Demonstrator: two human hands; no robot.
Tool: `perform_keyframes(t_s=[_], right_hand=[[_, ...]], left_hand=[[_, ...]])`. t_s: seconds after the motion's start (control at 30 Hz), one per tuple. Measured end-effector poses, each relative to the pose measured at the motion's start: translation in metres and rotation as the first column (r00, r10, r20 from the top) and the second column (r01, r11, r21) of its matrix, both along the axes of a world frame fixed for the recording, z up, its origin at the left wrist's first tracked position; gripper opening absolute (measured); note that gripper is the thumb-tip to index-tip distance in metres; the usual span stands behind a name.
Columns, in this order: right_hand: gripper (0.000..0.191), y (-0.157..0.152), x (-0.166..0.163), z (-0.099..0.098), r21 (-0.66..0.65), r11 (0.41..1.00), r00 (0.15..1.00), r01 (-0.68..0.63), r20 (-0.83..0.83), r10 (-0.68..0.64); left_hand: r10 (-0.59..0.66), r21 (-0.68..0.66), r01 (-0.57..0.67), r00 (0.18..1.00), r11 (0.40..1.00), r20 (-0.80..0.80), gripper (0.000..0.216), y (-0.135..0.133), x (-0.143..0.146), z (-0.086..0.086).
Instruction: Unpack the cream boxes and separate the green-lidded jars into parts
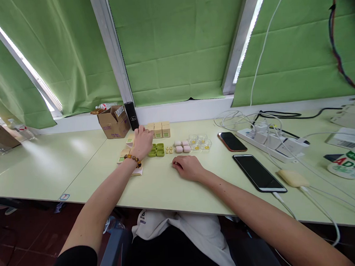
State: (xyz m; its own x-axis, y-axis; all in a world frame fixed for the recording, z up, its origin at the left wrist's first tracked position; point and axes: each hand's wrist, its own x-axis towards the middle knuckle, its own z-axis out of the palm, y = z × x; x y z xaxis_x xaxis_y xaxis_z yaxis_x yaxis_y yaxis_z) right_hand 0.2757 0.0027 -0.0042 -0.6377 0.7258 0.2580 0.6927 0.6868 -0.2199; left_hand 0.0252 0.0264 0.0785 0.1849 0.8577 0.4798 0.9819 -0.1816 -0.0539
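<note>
My left hand (144,142), with a beaded bracelet at its wrist, reaches over the left end of a row of small beige boxes (158,130). Its fingers bend downward there, and what lies under them is hidden. Below the hand are more flat beige packages (138,171), partly covered by my forearm. Close by on the right sit green square cups (160,152), tiny yellowish pieces (169,150), pale pink rounded pieces (182,149) and clear containers with yellow centres (206,144). My right hand (187,167) rests on the table in front of the pink pieces, its fingers curled closed.
An open cardboard box (114,124) and a black cylinder (132,116) stand at the back left. Two phones, the nearer one (258,172) plugged in, lie at right beside a white power strip (270,146) with tangled cables. A labelled tub (350,164) stands far right.
</note>
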Motion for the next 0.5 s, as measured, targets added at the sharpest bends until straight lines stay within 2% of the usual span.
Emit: perform_keyframes(t_s=[0.17,0.27,0.5], right_hand=[[0.022,0.0,0.0,0.001,0.003,1.0,1.0,-0.003,-0.007,0.003],[0.022,-0.001,0.001,0.003,-0.008,1.0,1.0,0.0,-0.005,0.0],[0.023,-0.002,0.0,0.004,-0.012,1.0,1.0,0.003,-0.006,-0.003]], left_hand=[[0.025,-0.068,-0.03,0.997,0.997,-0.077,0.039,0.049,0.023,-0.001],[0.076,-0.137,-0.088,0.993,0.987,-0.09,0.052,0.075,0.035,-0.006],[0.094,-0.189,-0.112,0.99,0.976,-0.104,0.055,0.107,0.048,-0.016]])
